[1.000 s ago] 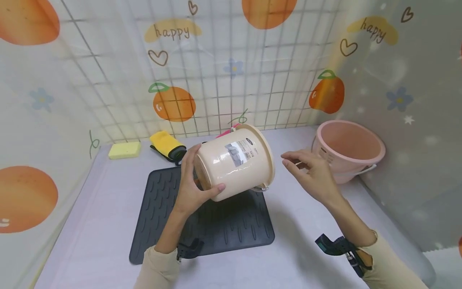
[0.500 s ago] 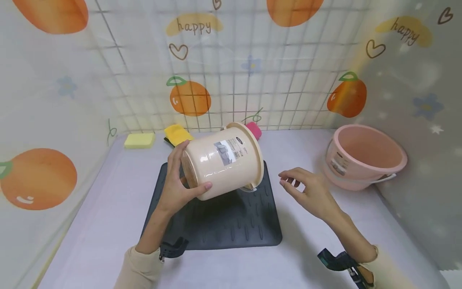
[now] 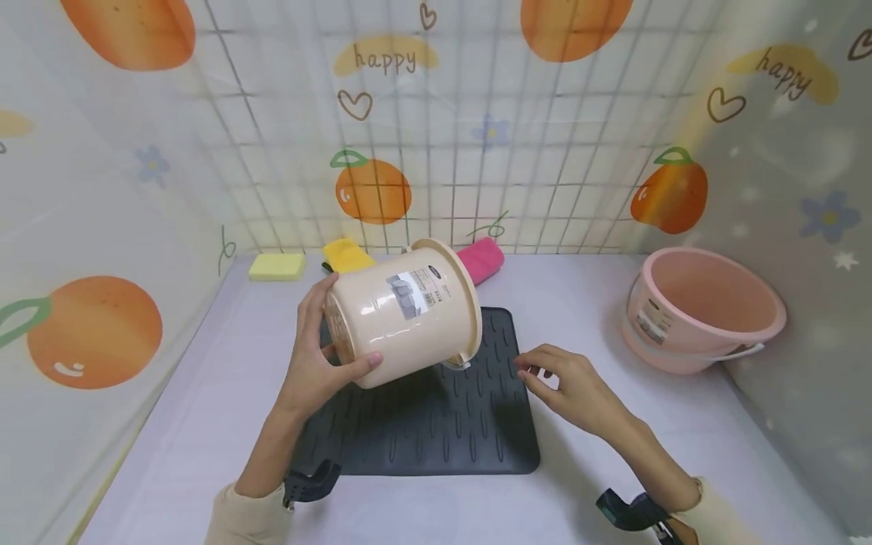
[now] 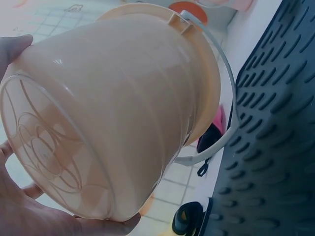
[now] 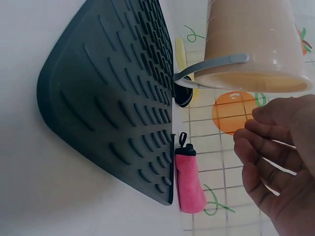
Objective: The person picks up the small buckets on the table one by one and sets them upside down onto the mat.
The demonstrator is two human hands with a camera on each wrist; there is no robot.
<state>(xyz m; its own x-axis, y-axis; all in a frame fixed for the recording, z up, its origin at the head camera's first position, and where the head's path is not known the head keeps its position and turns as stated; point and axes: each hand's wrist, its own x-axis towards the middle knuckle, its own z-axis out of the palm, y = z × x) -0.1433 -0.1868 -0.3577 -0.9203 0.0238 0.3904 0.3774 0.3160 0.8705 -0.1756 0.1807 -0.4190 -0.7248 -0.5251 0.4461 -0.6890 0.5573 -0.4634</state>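
Note:
My left hand grips a cream plastic bucket by its base end, thumb on the near side. The bucket lies tilted on its side in the air above a dark ridged mat, its rim turned to the right. In the left wrist view its ringed bottom faces the palm and a pale handle hangs from the rim. My right hand is held apart from the bucket, right of its rim, fingers loosely bent with nothing between them. A printed label shows on the bucket's side.
A pink bucket stands upright at the right against the curtain. Along the back lie a pale yellow sponge, a yellow cloth item and a pink, bottle-shaped cloth item with a black end. A patterned curtain over a grid closes the back.
The head view has turned left. The right hand has come lower and nearer to the mat's right edge. The cream bucket stays tilted in the left hand; more of the pink cloth item shows.

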